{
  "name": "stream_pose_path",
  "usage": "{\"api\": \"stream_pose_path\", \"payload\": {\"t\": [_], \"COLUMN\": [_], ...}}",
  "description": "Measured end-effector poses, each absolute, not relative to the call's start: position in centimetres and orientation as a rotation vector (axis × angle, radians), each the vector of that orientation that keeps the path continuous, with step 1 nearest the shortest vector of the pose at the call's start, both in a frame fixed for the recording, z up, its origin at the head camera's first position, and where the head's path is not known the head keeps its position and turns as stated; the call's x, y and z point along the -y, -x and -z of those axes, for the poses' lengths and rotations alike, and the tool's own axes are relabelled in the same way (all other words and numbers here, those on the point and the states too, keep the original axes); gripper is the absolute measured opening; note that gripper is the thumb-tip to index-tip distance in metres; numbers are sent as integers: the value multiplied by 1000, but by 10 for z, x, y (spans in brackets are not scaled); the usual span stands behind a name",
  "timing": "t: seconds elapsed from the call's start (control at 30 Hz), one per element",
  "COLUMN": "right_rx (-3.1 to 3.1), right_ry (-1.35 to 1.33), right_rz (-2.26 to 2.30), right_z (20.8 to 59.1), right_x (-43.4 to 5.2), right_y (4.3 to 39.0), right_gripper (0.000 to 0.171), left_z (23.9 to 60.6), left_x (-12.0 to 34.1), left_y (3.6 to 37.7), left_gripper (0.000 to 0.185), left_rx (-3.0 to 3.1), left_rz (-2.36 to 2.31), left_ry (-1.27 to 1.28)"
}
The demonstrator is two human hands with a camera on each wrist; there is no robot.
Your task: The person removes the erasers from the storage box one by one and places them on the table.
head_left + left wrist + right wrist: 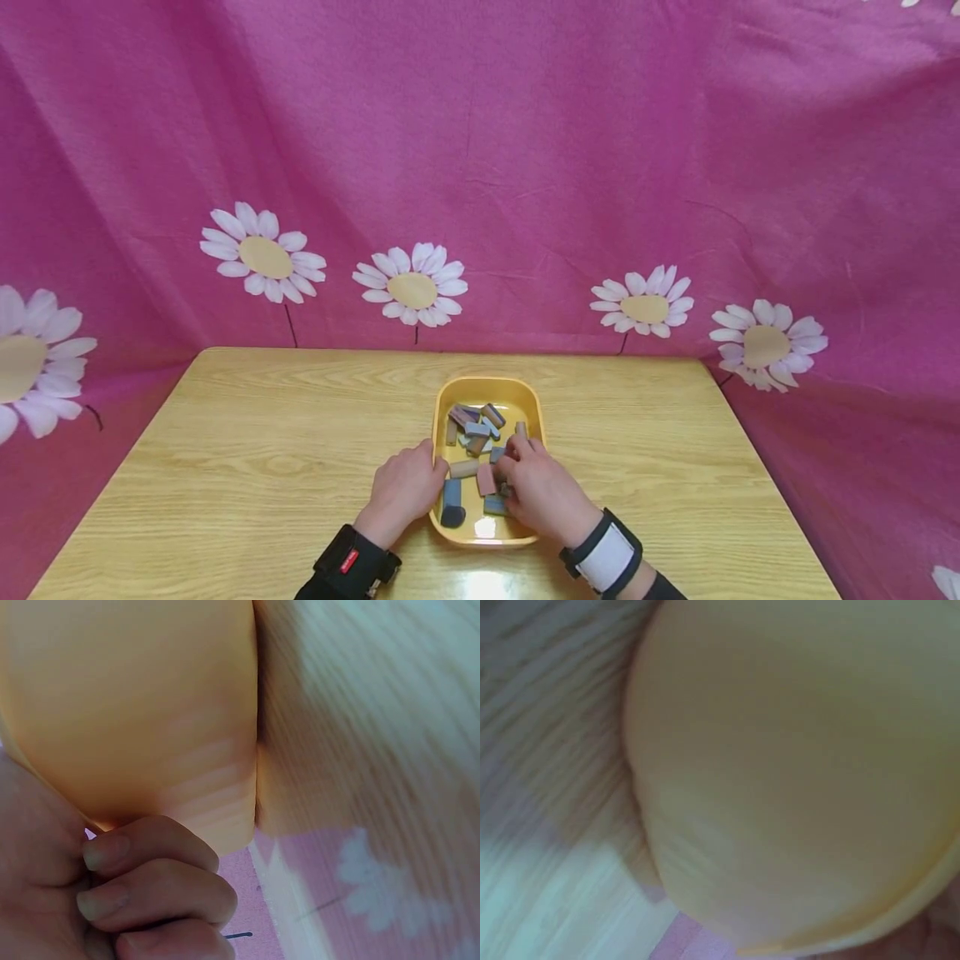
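Note:
A yellow tray with raised walls stands on the wooden table and holds several small blocks. My left hand grips the tray's left rim; in the left wrist view its curled fingers sit against the yellow wall. My right hand reaches over the right rim, fingertips down among the blocks. Near those fingertips lie a pink block and a blue-green block. Whether the fingers pinch a piece, I cannot tell. In the right wrist view, the tray wall hides most of this hand.
Toward the tray's far end several muted blue, purple and brown blocks lie heaped. A beige block and a dark blue rounded block are on the left side. Behind the table hangs a pink cloth with white daisies.

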State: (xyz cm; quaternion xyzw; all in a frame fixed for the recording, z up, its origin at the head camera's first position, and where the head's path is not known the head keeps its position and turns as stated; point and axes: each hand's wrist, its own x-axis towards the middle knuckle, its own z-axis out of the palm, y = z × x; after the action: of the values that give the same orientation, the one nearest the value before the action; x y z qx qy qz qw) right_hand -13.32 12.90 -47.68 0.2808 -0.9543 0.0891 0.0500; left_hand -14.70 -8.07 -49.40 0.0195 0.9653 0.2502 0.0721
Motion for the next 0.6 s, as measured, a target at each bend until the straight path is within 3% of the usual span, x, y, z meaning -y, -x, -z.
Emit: {"api": "stream_pose_path", "payload": {"t": [0.17, 0.4, 0.6], "right_rx": [2896, 2862, 2866], "right_ry": [-831, -837, -860], "right_rz": [-229, -237, -242], "right_z": [477, 482, 482], "right_x": [-128, -128, -128], "right_y": [134, 130, 133], "right_gripper": [15, 33, 33], "left_z": [495, 495, 494], "left_x": [80, 80, 81], "left_y": [147, 147, 148], "left_gripper": [24, 25, 24], "left_rx": [-2906, -2899, -2896], "left_rz": [-754, -757, -757], "left_ry": [-71, -67, -53]}}
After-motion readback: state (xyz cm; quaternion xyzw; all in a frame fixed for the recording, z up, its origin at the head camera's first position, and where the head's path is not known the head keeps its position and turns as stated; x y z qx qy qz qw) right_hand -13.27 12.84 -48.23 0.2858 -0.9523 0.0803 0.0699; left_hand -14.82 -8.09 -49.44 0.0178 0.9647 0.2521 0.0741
